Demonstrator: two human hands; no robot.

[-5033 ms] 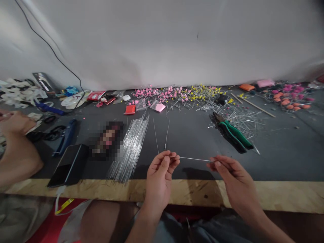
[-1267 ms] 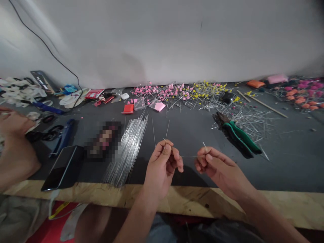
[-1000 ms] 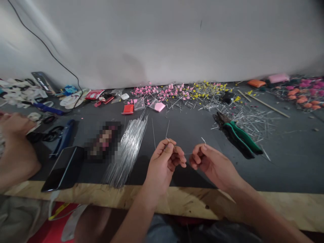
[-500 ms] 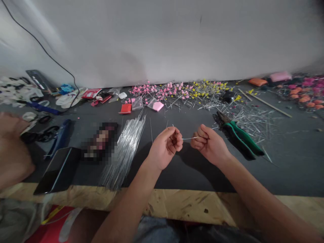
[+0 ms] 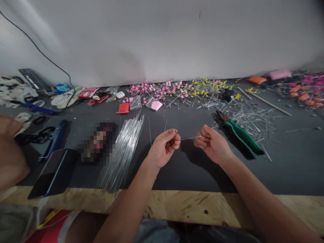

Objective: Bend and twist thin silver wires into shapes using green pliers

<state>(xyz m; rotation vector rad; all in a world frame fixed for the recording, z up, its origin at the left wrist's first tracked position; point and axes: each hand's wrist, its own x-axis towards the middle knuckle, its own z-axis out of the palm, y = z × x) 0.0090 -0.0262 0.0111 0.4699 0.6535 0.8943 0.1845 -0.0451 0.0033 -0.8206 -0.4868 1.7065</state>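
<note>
A thin silvery wire [image 5: 190, 138] stretches nearly level between my two hands above the dark table mat. One end is pinched in my left hand [image 5: 165, 145], its fingers curled together. My right hand [image 5: 211, 143] is closed round the other end, thumb uppermost. A thick bundle of straight wires [image 5: 126, 148] lies to the left of my left hand. Pliers with green handles [image 5: 239, 135] rest on the mat, right of my right hand.
Wire stems with pink heads [image 5: 162, 88] and yellow heads [image 5: 207, 87] are heaped along the wall. Cut wires [image 5: 255, 118] lie scattered behind the pliers. A phone [image 5: 54, 172] sits by the wooden edge [image 5: 182, 204]. Another person's arm [image 5: 11, 155] is at far left.
My hands have moved slightly apart, so more of the wire shows between them, and it looks straighter. The other person's arm has shifted a little left.
</note>
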